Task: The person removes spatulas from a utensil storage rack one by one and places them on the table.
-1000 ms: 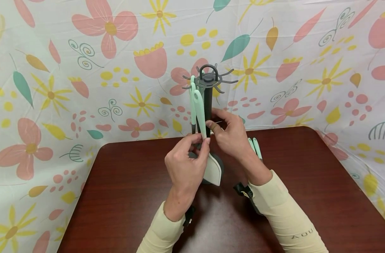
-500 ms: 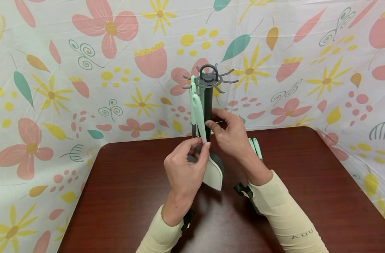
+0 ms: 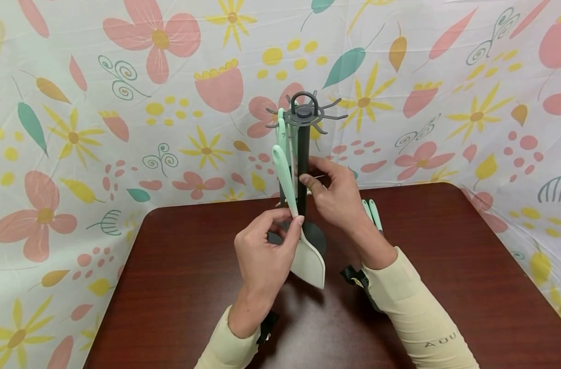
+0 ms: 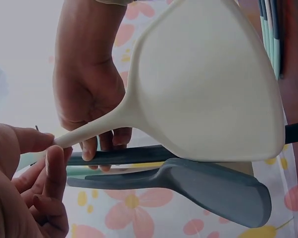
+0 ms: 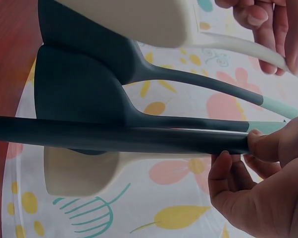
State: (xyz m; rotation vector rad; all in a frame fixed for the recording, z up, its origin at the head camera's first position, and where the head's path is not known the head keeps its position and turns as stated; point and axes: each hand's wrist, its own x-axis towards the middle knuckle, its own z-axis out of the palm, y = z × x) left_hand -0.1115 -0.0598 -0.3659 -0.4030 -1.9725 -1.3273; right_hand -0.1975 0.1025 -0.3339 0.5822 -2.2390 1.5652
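A cream turner [image 3: 308,264] with a mint handle is pinched near the handle's lower end by my left hand [image 3: 266,246]. Its broad blade points down, and its handle top leans left, below the rack's hooks. My right hand [image 3: 333,192] grips the dark pole of the utensil stand [image 3: 303,154], fingers partly hidden behind it. Mint-handled utensils hang from the stand's left hooks. In the right wrist view these include two dark turners [image 5: 74,84] and a cream-headed utensil [image 5: 79,171] behind the pole. The left wrist view shows the held turner's blade [image 4: 208,84] closest to the camera.
More mint-handled utensils [image 3: 374,212] are on the dark wooden table [image 3: 183,297], beyond my right forearm, which partly hides them. Radiating hooks [image 3: 331,117] ring the stand's top. A floral cloth [image 3: 123,128] hangs behind the table.
My left hand has moved down and slightly left with the cream turner. The handle's top has come away from the rack and tilts further left. My right hand stays on the pole.
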